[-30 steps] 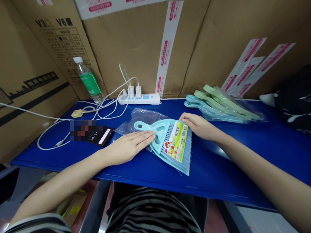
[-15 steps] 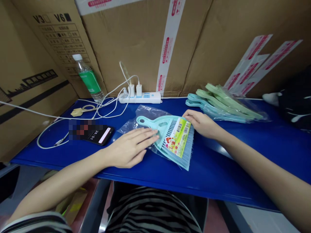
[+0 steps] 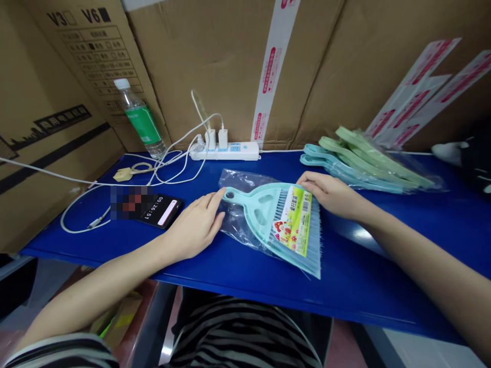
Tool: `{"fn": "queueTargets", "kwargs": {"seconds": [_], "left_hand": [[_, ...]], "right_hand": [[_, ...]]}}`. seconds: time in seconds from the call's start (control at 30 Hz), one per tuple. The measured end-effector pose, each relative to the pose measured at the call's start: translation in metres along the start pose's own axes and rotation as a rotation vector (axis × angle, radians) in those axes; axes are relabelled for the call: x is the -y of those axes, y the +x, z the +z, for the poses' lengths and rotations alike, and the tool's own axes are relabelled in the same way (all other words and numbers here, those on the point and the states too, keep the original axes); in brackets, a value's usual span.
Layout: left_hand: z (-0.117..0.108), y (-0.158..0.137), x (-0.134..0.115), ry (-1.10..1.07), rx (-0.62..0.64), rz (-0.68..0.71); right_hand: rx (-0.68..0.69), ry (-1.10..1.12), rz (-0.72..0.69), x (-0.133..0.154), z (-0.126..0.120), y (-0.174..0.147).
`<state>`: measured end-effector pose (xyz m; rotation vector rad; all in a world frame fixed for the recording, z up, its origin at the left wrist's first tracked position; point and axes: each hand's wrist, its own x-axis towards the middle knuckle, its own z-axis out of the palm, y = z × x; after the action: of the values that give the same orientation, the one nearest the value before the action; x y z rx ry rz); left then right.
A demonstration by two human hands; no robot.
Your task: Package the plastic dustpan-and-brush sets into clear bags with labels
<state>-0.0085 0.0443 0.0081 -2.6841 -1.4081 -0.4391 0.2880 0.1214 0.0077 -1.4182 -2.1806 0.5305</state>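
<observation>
A light-blue dustpan (image 3: pixel 251 204) lies on the blue table with its handle to the left. A brush (image 3: pixel 315 240) with blue bristles is nested in it, and a yellow-green card label (image 3: pixel 297 220) lies across the bristles. My right hand (image 3: pixel 326 193) has its fingers closed on the far right corner of the set, by the label's edge. At the handle's end is my left hand (image 3: pixel 195 225), fingers stretched out and thumb apart, the fingertips at the hanging loop. A clear plastic bag (image 3: pixel 236 220) lies flat beneath the dustpan.
More wrapped dustpan sets (image 3: pixel 360 163), blue and green, lie at the back right. A phone (image 3: pixel 161 210), tangled white cables (image 3: pixel 169 171), a power strip (image 3: pixel 241 151) and a water bottle (image 3: pixel 143 122) occupy the left and back. Cardboard (image 3: pixel 215 66) walls the rear.
My left hand has slid left, off the dustpan's body to its handle end, uncovering the pan. My right hand keeps to the same corner. The view has shifted slightly.
</observation>
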Motion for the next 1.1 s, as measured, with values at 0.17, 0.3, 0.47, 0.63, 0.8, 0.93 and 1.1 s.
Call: {"fn": "queueTargets", "kwargs": {"seconds": [0.17,0.3,0.47,0.63,0.8,0.93,1.1], "left_hand": [[-0.001,0.0,0.001,-0.117,0.03,-0.05],[-0.001,0.0,0.002,-0.155,0.063,-0.082],[-0.003,0.002,0.001,-0.173,0.03,-0.016],[-0.002,0.004,0.005,-0.143,0.053,0.028],[-0.002,0.005,0.008,-0.048,0.063,0.008],[-0.003,0.006,0.008,-0.006,0.084,-0.017],[-0.007,0.007,0.008,0.006,0.075,-0.037]], "right_hand": [[0.022,0.016,-0.019,0.001,0.001,0.0],[0.03,0.021,-0.032,0.0,0.003,0.0],[0.043,0.088,-0.047,0.0,0.003,0.0],[0.091,0.197,0.001,0.004,0.004,0.0],[0.145,0.342,0.13,0.007,0.004,-0.001],[0.162,0.406,0.187,0.01,0.003,-0.002],[0.136,0.514,0.23,0.012,0.002,-0.003]]}}
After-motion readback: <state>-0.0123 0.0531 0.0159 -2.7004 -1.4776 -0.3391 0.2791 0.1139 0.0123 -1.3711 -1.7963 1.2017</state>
